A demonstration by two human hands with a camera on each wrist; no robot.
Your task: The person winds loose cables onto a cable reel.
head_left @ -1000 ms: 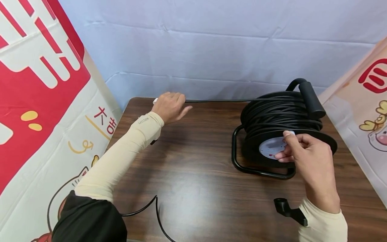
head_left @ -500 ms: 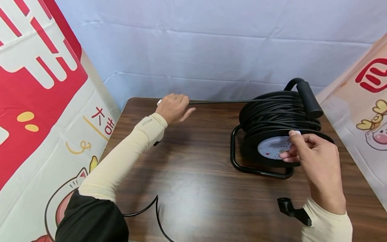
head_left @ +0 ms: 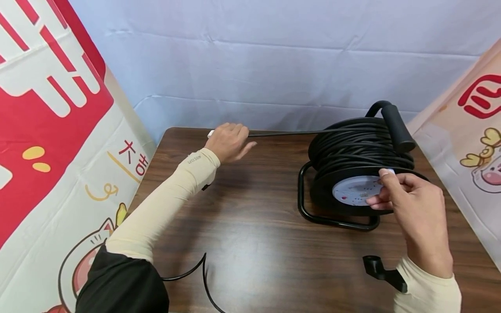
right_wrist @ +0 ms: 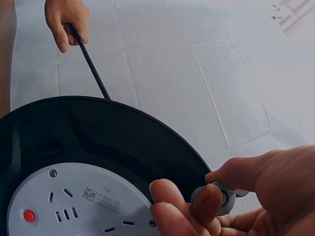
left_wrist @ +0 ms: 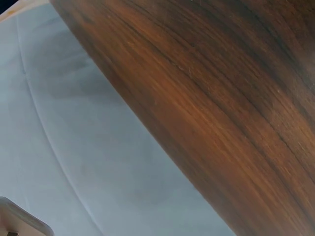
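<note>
A black cable reel [head_left: 362, 145] wound with black cable stands at the right of the table. My right hand [head_left: 420, 208] is at its front flange, with thumb and fingers pinching a small grey knob [right_wrist: 226, 196] near the flange's edge. A pale round socket panel [right_wrist: 83, 211] with a red button sits in the flange's middle. At the table's far edge my left hand [head_left: 230, 141] grips the cable [head_left: 285, 133], which stretches nearly straight to the reel's top. A white end piece [head_left: 210, 134] sticks out past the left side of this hand; the rest of it is hidden.
The reel rests on a black tubular stand [head_left: 301, 191] with a thick carrying handle [head_left: 397, 128]. Another thin black cable [head_left: 205, 271] lies at the brown wooden table's [head_left: 250, 226] front. Pale cloth [head_left: 250, 65] hangs behind, printed banners [head_left: 51, 143] at both sides.
My left hand has moved slightly right toward the reel with the cable. My right hand and the knob have shifted right along the flange, and the socket panel has turned a little clockwise.
</note>
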